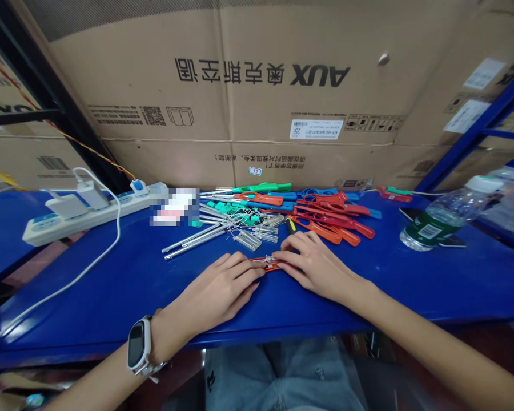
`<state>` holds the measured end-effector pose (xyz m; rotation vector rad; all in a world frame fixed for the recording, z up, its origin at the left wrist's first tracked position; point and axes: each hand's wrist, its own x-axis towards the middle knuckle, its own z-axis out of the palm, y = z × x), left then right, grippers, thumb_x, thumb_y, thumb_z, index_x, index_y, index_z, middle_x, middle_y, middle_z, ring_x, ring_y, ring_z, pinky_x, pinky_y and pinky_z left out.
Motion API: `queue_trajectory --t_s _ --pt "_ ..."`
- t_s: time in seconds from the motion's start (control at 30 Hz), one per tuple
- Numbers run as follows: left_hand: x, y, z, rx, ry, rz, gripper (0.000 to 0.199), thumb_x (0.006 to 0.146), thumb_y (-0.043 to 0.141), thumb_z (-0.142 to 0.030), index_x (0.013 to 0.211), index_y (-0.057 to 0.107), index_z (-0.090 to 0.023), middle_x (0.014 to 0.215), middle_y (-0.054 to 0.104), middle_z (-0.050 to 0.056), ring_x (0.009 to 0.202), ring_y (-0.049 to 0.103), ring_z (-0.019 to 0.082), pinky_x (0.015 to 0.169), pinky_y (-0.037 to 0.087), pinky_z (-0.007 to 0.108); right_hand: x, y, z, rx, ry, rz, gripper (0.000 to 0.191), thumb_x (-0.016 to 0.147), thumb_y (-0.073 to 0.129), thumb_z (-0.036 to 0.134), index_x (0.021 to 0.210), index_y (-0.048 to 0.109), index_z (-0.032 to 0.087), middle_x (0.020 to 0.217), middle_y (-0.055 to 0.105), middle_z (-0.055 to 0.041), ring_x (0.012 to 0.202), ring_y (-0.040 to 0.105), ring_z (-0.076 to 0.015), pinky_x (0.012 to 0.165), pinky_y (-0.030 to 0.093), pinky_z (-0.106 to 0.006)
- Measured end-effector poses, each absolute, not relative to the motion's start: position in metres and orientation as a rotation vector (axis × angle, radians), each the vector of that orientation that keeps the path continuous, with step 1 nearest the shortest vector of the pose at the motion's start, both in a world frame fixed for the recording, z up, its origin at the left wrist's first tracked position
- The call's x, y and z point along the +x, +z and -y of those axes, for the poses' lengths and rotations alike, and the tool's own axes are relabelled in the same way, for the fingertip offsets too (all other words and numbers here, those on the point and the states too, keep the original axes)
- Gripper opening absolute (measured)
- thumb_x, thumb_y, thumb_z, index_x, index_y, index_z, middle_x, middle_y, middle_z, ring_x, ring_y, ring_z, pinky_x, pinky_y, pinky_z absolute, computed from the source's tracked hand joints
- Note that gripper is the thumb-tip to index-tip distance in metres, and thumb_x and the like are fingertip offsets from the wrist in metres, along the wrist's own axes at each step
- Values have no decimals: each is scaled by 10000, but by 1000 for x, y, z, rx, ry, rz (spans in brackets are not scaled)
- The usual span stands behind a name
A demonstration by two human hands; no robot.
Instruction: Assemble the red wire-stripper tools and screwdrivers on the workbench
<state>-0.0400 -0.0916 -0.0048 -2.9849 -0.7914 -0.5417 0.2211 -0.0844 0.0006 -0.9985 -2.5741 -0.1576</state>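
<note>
A red lighter casing half (270,266) lies on the blue table between my hands, with a small whitish part and thin wires in it. My left hand (227,285) rests on the table, its fingertips closed on the casing's left end. The fingers of my right hand (312,262) are bent together at its right end, by the whitish part; what exactly they pinch is partly hidden. Just beyond are metal lighter tubes (197,238), clear fuel tanks (247,240) with wires, and green igniter pieces (244,210). A screwdriver with a yellow-black handle (290,226) lies beyond my right hand.
Red and orange casings (334,214) are heaped behind, with blue and green ones among them. At left a power strip (89,214) has plugs and a white cable (119,228) over the table. A water bottle (437,220) lies tilted at right. A large cardboard box (257,114) walls the back.
</note>
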Motion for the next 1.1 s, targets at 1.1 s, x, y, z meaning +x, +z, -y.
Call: queue_trajectory --t_s 1.1 --pt "-42 -4 71 -3072 -598 843 261 1063 497 -304 1257 661 -249 1287 647 58 1193 569 218 1019 456 410 229 -2 82 -1041 -320 2700 386 1083 408 367 1375 623 234 1091 677 -101 987 576 -232 854 348 -387"
